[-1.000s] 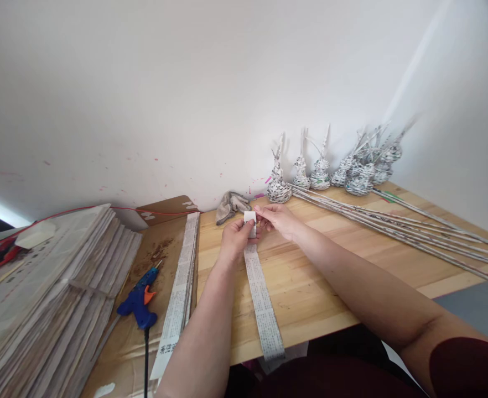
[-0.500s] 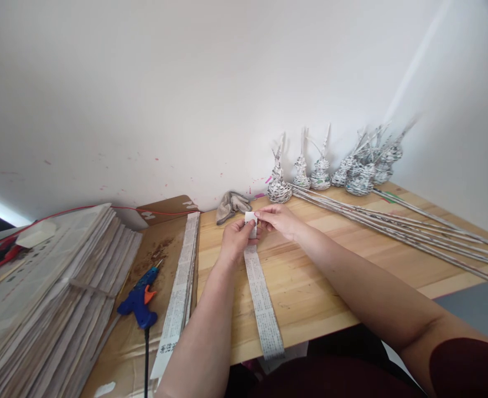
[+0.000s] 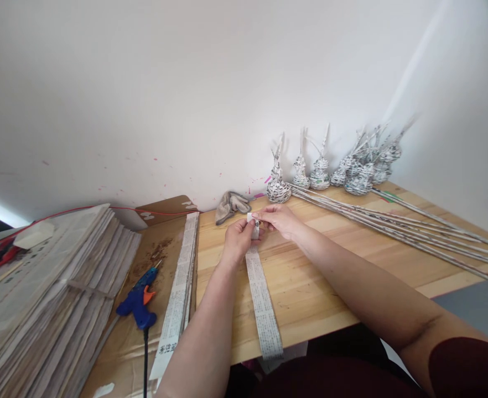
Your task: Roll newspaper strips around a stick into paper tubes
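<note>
A long strip of newspaper [image 3: 264, 304] runs from my hands down the wooden table and hangs a little over its front edge. My left hand [image 3: 239, 237] pinches the strip near its far end, thumb on top. From the other side my right hand [image 3: 279, 220] grips the far end's corner between thumb and fingers. The end is raised off the table and looks slightly curled. My fingers hide part of it.
A stack of newspaper strips [image 3: 180, 287] lies on cardboard at left, beside a blue glue gun [image 3: 138, 301] and a tied newspaper bundle [image 3: 90, 298]. A grey cloth [image 3: 231, 206], woven paper gourd shapes [image 3: 278, 185] and rolled paper sticks [image 3: 372, 218] lie behind and right.
The strip's far end has turned and curled more between my fingers. My right thumb has shifted slightly left onto its corner; both hands stay in nearly the same place.
</note>
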A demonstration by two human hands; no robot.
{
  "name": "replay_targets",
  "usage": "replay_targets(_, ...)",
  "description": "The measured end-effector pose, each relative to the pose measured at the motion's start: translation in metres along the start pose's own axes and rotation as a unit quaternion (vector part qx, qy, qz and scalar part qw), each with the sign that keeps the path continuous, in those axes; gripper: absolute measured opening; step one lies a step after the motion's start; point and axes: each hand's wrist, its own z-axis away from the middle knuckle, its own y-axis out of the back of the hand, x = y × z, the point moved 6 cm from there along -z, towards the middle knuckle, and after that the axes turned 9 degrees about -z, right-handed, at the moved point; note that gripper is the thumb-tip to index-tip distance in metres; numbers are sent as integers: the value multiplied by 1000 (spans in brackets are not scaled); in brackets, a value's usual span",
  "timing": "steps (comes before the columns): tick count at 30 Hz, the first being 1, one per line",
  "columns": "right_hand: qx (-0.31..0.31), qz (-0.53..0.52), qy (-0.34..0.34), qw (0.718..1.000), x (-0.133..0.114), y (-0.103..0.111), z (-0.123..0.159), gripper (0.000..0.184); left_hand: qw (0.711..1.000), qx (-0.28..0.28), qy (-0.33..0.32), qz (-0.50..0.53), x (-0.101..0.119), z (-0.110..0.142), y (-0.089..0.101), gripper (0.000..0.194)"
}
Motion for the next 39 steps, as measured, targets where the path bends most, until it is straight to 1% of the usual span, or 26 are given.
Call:
replay_targets(4,16,5,-2,1000,-1,1,1,35,1000,-4,6,-3,1,2,-2,21)
replay_targets(11,34,9,-14,999,0,2,1,42,1000,-18,-4,-7,4,4,-5,20)
replay_targets(15,25,3,-19,1000,-1,-1,3,44,999,-30,-21,-30,5,4,-8,25)
replay_targets(18,21,-3,-14,1000,-1,-4,4,45,998,-29,-35,-42,4,5,-9,29)
replay_targets(21,23,9,6,1000,-3,-5,5,45,999,-24,-21,-24,2,5,-8,32)
replay_targets(23,13,19,6,1000,-4,-4,5,44,1000,-29,-9,-3,2,6,-7,34)
replay_targets(25,-10,31,-9,999,-3,-4,5,40,999,-32,-6,10,4,6,-6,36)
replay_targets(28,-58,43,-21,997,-5,-6,6,37,1000,-27,-10,8,5,5,-3,39)
replay_targets(30,-71,43,-18,996,-7,-7,7,35,1000,-28,-10,4,4,4,-2,38)
replay_targets(35,-29,34,-19,999,-3,-5,5,31,999,-37,-11,-1,5,4,-5,32)
replay_targets(39,-8,24,-22,999,0,-3,2,29,999,-47,-13,-6,4,5,-8,26)
